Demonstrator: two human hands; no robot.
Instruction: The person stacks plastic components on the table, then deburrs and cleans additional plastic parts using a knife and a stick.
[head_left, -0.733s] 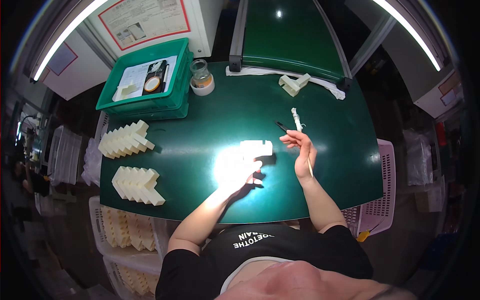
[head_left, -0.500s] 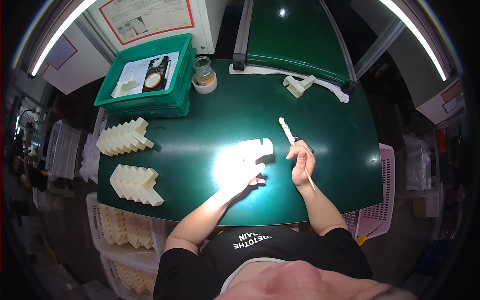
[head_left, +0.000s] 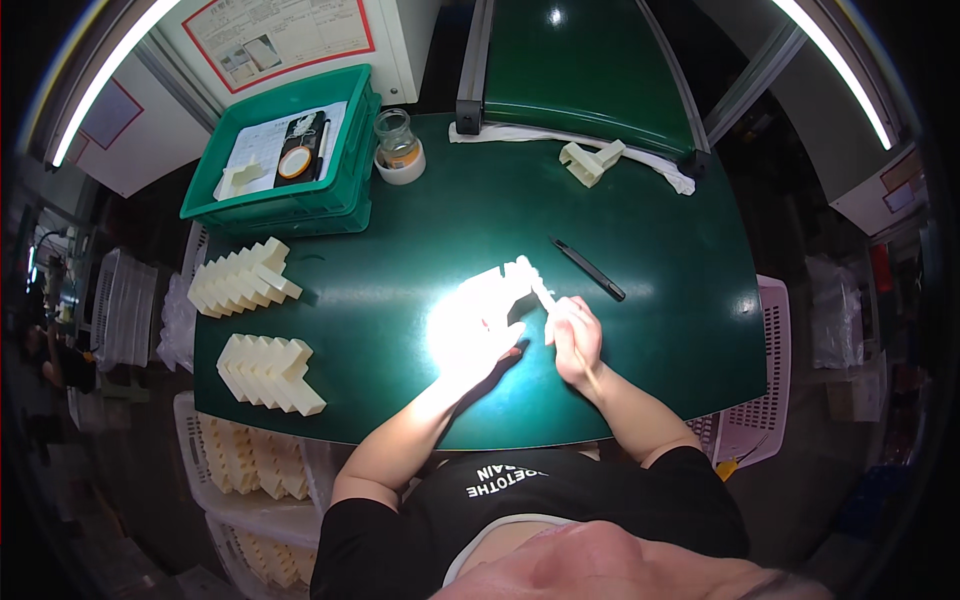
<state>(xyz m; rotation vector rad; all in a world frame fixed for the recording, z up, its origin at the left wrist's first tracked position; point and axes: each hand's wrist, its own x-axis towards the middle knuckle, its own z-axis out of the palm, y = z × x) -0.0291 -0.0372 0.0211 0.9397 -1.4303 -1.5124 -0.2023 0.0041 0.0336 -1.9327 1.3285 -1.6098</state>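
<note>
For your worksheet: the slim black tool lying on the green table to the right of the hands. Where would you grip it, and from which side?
Probably grip the black tool around its middle from above: it lies flat and slantwise, apart from the right hand, with bare green table along both long sides for fingers.

Two stacks of cream parts (head_left: 244,278), one green crate (head_left: 285,205), one glass jar (head_left: 397,145), one black pen (head_left: 588,269)

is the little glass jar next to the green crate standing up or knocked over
Upright. The glass jar stands on its base on the green table, mouth pointing up, beside the green crate. Whether it has a lid, I cannot tell.
</note>
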